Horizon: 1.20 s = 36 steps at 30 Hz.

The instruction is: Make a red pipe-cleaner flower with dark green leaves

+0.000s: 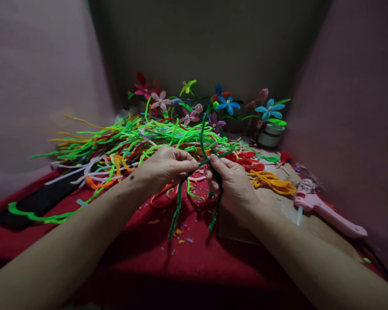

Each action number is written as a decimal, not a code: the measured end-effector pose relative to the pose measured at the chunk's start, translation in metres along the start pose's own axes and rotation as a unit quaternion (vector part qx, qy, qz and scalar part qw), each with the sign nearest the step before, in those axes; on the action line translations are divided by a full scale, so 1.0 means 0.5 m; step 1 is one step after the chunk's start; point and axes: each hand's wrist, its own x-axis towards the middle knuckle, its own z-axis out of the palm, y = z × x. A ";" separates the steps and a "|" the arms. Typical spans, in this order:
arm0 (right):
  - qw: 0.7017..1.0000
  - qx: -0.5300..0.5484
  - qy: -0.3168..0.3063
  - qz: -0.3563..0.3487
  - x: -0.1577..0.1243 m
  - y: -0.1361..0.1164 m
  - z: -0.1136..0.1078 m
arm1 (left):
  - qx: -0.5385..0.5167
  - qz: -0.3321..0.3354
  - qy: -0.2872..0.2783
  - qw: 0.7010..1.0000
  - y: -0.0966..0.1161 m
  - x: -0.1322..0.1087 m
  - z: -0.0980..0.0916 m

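Dark green pipe cleaners (203,129) cross one another between my two hands, above the red cloth. My left hand (168,165) pinches a strand between thumb and fingertips, and one end hangs down below it. Around the crossing point my right hand (231,181) is closed, thumb on top; another green end dangles beneath it. One strand rises upright from the crossing and another points off to the right. Just behind my hands lies a big heap of loose pipe cleaners (168,133), mostly bright green. Red-handled scissors (163,199) lie partly hidden below my left hand.
Pipe-cleaner flowers (228,104) stand at the back, near a small jar (270,134). A pink glue gun (330,213) rests on cardboard (310,232) at right, beside orange pipe cleaners (271,181). A black flat object (42,200) lies left. Scraps dot the red cloth (194,262).
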 end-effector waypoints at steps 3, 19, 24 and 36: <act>1.000 -0.002 -0.011 0.000 -0.002 -0.001 -0.001 | -0.002 0.015 0.008 1.000 -0.008 0.004 -0.003; 0.999 -0.042 0.000 -0.008 -0.003 0.001 0.002 | 0.007 0.027 0.006 1.000 0.002 0.000 0.004; 0.999 -0.037 0.009 -0.013 -0.005 0.002 0.002 | -0.072 0.103 -0.004 0.992 -0.009 0.001 0.021; 0.999 -0.036 0.015 0.028 -0.009 -0.001 0.005 | 0.117 0.190 0.142 0.964 -0.001 -0.017 0.051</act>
